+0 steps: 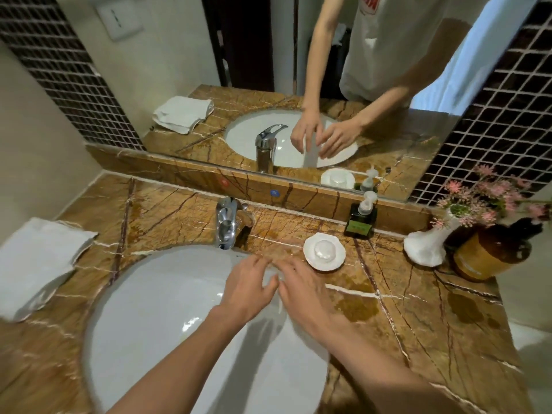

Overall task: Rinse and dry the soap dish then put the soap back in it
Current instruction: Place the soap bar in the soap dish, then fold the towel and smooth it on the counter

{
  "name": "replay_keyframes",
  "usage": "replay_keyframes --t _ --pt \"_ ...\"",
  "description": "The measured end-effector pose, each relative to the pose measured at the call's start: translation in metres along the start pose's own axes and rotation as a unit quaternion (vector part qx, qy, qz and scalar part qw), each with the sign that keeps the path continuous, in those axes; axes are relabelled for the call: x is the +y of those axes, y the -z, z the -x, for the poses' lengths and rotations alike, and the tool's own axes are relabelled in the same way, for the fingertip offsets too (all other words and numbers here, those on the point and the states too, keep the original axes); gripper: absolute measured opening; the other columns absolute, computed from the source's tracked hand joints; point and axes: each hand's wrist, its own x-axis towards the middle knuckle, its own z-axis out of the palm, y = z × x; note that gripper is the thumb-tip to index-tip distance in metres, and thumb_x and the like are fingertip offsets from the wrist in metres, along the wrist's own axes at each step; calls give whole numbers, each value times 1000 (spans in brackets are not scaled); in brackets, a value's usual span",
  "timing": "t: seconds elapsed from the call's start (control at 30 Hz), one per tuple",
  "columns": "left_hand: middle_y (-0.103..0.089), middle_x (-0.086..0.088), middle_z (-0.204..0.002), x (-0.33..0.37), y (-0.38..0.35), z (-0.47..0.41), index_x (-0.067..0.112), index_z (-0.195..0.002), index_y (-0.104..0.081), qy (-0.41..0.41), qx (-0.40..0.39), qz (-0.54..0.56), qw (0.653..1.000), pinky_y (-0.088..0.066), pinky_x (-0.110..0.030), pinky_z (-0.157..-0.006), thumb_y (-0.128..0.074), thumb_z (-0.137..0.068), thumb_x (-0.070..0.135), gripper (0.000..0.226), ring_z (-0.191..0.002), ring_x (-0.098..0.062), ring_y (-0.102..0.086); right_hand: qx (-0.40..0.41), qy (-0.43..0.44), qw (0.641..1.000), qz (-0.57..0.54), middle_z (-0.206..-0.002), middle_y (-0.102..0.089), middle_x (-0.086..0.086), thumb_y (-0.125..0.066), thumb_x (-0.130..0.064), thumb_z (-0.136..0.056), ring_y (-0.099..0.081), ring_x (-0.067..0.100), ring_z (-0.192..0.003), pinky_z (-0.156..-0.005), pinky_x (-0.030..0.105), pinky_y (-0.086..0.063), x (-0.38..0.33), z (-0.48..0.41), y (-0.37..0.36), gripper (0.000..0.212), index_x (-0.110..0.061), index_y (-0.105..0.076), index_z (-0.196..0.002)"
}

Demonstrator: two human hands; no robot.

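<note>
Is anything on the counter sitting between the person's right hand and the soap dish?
Nothing visible does. The right hand is at the basin's edge, and the soap dish, with the soap in it, sits just beyond its fingertips on bare counter. The pump bottle stands behind the dish, out of the way.

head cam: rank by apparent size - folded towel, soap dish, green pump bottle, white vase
1. Folded towel, clearly largest, though it sits nearer the camera and at the wide-angle edge.
2-4. White vase, soap dish and green pump bottle look close in size; not ranking them.
</note>
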Motion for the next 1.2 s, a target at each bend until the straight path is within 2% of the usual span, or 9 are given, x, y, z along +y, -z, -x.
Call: replay_keyframes --t 0.17,0.4,0.6,0.7,0.97,1.07,1.2 --pt "-56 -2 -132 -61 33 51 17 -131 -49 64 -4 -39 997 -38 -34 -101 -48 -88 41 49 -121 -20 -48 -103 24 994 28 -152 -38 8 -45 -23 -99 -40 27 -136 -107 37 -36 -51 -1 -35 49 -19 -36 -147" --pt "-56 -5 -133 -169 105 133 15 -131 -51 164 46 -60 984 -36 -34 -103 -49 -89 40 49 -123 -23 -47 -159 80 983 46 -149 -37 12 -43 -20 -98 -38 30 -136 -105 41 -37 -170 -5 -91 49 -16 -34 -146" --pt "-61 -7 -113 -245 157 195 16 -115 -60 218 80 -39 972 -44 -36 -92 -49 -85 39 39 -108 -28 -54 -194 72 977 43 -147 -38 17 -45 -16 -96 -41 34 -133 -103 40 -39 -263 -14 -135 52 -12 -34 -146" --pt "-59 -11 -107 -275 176 212 13 -107 -58 240 83 -39 966 -43 -38 -89 -47 -85 39 35 -105 -31 -53 -199 65 977 43 -145 -40 18 -46 -18 -96 -43 35 -131 -102 41 -41 -293 -23 -150 51 -11 -35 -145" --pt "-49 -11 -133 -334 199 206 14 -136 -41 292 83 -21 953 -39 -41 -102 -47 -85 39 57 -121 -28 -47 -205 104 973 32 -130 -52 14 -51 -23 -95 -52 31 -117 -93 40 -46 -348 -72 -180 35 -13 -48 -129" --pt "-37 -11 -147 -357 205 189 17 -142 -32 307 66 -11 949 -34 -41 -109 -44 -86 43 63 -131 -29 -38 -199 128 971 14 -132 -53 14 -53 -23 -94 -52 32 -119 -97 42 -45 -368 -106 -191 39 -13 -47 -132" --pt "-25 -12 -154 -386 209 166 18 -145 -27 309 46 -5 950 -22 -41 -116 -45 -92 40 60 -141 -28 -23 -173 142 974 19 -126 -56 17 -54 -24 -94 -53 36 -116 -97 43 -45 -385 -146 -205 35 -9 -51 -125"
